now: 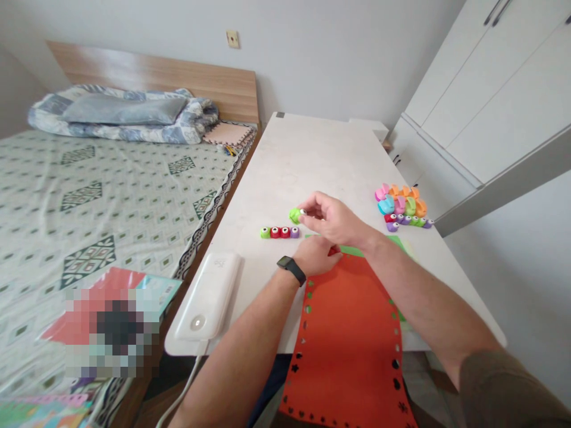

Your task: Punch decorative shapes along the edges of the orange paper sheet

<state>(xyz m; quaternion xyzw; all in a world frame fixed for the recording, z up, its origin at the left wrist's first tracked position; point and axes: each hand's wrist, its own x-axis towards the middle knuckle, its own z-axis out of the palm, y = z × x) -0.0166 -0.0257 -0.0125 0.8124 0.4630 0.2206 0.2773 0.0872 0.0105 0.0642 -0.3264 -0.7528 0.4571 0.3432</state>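
My right hand [332,219] is closed on a small light-green paper punch [295,216] with a white button, just above the white table. Below it, my left hand [316,255], with a black watch on the wrist, has its fingers curled at the top edge of an orange sheet of paper [348,333]; the fingertips are partly hidden. Small shaped holes run along the sheet's sides and bottom, and it hangs over the table's front edge. Green paper [352,251] lies beneath it. Left of my hands stands a row of small punches [280,232] in green, red and purple.
At the table's [321,154] right edge sits a cluster of coloured punches [401,205]. A white power bank [209,294] with a cable [190,380] lies at the front left. Beside the table is a bed [147,196] with packaged coloured paper [107,291] on it.
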